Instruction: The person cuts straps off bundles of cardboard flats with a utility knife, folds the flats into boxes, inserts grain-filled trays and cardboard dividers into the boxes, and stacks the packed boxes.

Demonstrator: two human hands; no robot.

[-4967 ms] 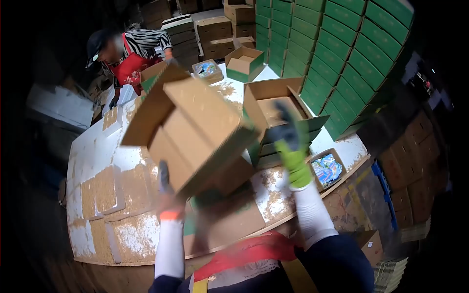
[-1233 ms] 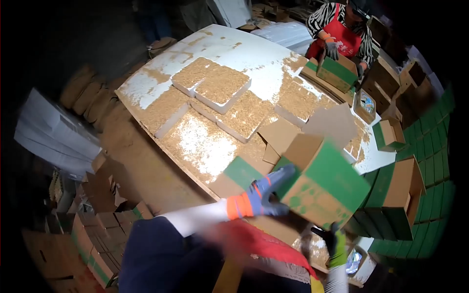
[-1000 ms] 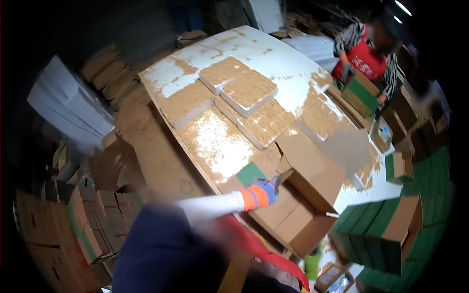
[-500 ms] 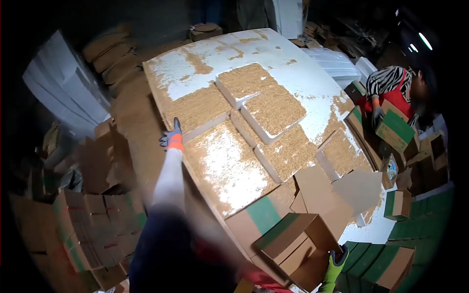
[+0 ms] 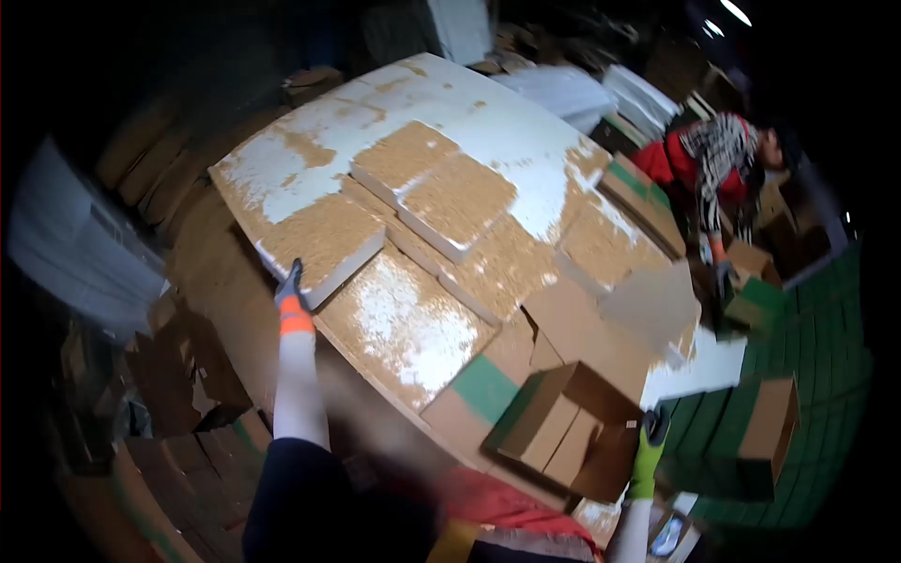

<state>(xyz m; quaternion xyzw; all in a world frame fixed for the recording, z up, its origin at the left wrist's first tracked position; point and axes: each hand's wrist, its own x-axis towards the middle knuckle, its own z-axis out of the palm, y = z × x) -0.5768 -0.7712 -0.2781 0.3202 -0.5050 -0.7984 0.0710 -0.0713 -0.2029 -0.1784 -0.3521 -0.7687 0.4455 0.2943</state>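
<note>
My left hand (image 5: 294, 298), in a grey glove with an orange cuff, grips the near corner of a white foam slab (image 5: 324, 246) topped with brown crumbs, at the table's left edge. My right hand (image 5: 649, 446), in a green and dark glove, is closed on the right wall of an open cardboard box (image 5: 568, 433) with a green band. That box rests at the near edge of the table on flat cardboard. More crumb-covered slabs (image 5: 457, 204) lie beyond my left hand, some stacked on others.
A co-worker (image 5: 718, 164) in a red apron bends over a small green and brown box (image 5: 754, 302) at the right. Green boxes (image 5: 718, 441) stand right of my right hand. Folded cartons (image 5: 211, 479) lie at lower left. The white table (image 5: 404, 89) carries scattered crumbs.
My left hand has left the box, reached to the table's left edge and taken hold of a slab. The box has been set down with my right hand on it. The view has swung left.
</note>
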